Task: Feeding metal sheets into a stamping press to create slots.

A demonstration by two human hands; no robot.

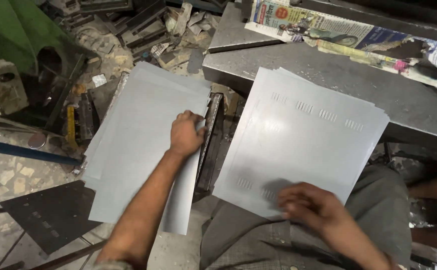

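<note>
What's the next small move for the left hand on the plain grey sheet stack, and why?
Probably lift the top sheet's edge: the left hand grips the right edge of the stack of plain grey metal sheets, while the right hand rests on the stack of slotted grey metal sheets.

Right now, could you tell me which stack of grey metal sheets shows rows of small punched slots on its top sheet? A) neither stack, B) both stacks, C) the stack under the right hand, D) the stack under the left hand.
C: the slotted stack beneath the right hand shows rows of short slots near its far and near edges, while the plain stack that the left hand grips at its edge looks smooth.
</note>
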